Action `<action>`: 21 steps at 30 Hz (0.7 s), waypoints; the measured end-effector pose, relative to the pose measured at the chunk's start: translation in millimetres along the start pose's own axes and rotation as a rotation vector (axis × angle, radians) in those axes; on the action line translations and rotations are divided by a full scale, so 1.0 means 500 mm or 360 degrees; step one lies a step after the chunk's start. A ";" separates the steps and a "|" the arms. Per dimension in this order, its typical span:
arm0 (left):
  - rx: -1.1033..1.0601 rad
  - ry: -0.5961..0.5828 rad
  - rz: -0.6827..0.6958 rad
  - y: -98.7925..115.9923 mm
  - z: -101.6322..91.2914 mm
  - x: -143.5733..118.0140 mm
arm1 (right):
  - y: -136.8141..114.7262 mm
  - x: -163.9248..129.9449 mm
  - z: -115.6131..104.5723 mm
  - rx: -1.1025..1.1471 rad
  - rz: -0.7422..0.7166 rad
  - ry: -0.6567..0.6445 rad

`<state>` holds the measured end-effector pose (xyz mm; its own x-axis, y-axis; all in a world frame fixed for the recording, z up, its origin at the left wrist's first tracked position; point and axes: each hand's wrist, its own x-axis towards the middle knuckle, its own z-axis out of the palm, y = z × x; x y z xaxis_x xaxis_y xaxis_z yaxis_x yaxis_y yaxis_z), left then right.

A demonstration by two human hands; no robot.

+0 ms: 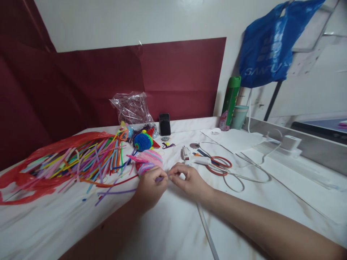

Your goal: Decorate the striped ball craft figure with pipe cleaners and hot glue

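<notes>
The blue toy (143,142) looks done, but left hand (151,186) and right hand (191,180) fingers pinch a purple stick (159,179) that seems unfinished.

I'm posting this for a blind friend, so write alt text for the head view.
A person's left hand grips what looks like a purple pipe cleaner, close to the right hand, over a marble-patterned table. Beyond sits a pink striped craft piece; colourful pipe cleaners on a red plastic bag lie left, a white glue gun right.
</notes>
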<state>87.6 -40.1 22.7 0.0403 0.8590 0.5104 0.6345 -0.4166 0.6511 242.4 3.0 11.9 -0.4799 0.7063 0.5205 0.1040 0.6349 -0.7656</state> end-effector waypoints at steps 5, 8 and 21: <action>0.0371 0.0005 0.0386 -0.005 0.001 -0.006 | -0.003 0.005 -0.020 -0.0526 -0.0408 -0.0154; 0.0252 0.0041 0.0256 0.000 0.003 -0.007 | -0.011 0.005 -0.023 -0.0579 -0.0460 -0.0121; -0.0311 0.0200 0.0004 0.003 0.004 -0.002 | -0.017 -0.004 -0.005 0.0106 0.0186 0.0117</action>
<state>89.9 -41.0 21.8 -0.0627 0.8191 0.5703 0.4726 -0.4789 0.7398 244.7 -3.0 18.6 -0.4028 0.7967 0.4506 0.0963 0.5264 -0.8447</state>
